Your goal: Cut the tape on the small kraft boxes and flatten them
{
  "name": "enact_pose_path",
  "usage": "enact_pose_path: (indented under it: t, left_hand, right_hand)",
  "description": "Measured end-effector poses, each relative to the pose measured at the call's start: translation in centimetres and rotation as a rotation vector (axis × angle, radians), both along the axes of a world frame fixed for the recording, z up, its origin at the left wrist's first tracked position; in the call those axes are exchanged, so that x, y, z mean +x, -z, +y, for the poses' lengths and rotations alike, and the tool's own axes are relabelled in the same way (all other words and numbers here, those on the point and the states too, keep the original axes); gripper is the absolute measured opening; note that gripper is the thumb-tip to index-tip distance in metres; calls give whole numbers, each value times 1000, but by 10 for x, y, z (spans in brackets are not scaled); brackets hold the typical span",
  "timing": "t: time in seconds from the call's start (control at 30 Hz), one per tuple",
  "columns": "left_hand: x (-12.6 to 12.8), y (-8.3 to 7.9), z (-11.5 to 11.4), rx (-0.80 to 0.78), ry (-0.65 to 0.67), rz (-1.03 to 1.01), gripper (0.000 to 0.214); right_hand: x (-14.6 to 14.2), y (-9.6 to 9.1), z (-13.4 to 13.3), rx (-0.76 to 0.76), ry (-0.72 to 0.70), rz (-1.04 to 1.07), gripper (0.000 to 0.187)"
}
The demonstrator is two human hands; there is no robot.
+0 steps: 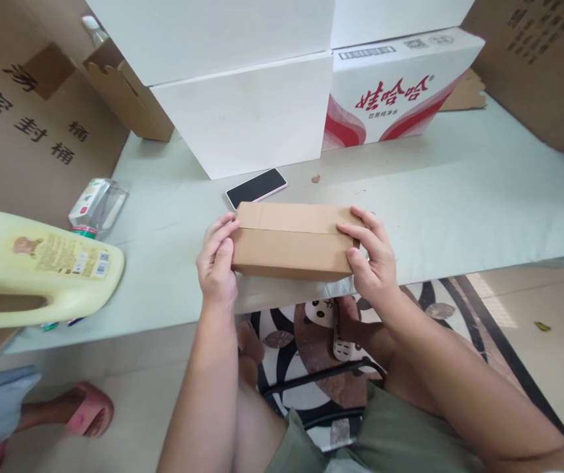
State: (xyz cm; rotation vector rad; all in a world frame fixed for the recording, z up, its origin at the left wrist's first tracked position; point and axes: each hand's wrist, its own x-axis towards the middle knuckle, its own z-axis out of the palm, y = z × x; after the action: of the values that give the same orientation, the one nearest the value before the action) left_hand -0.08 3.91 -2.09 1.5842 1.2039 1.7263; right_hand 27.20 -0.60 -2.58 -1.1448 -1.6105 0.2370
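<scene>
A small brown cardboard box (292, 240) rests at the front edge of the pale green table (459, 203). My left hand (217, 263) grips its left end, fingers curled over the top edge. At the other end, my right hand (373, 259) wraps around the box, thumb in front and fingers on top. A strip of tape runs along the box's upper face.
A black phone (256, 187) lies just behind the box. A yellow plastic jug (35, 269) lies on its side at left, near a clear bottle (95, 207). White boxes (247, 112) and a red-printed carton (395, 92) stand behind. Another person's foot in a pink slipper (87, 410) shows lower left.
</scene>
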Motion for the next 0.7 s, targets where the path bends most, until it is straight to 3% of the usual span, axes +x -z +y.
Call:
enact_pose_path:
  t: [0.2,0.33,0.43,0.5,0.57,0.7]
  left_hand:
    - [0,-7,-3,-3,-22,59,22]
    - [-4,-12,-1,-46,-88,26,22]
    - [-16,-11,6,-133,-207,-218,24]
    - [-24,-8,10,-220,-300,-401,26]
    - [-28,-3,11,-338,-338,-479,26]
    - [-16,10,3,-581,-144,-334,31]
  right_hand:
    - [1,-1,-1,-6,-42,47,31]
    - [7,9,1,-80,-79,178,49]
    - [9,20,6,-302,-33,281,60]
    - [6,25,8,-495,-114,285,61]
    - [0,24,9,-595,-264,254,64]
    - [-12,13,7,-509,-374,174,75]
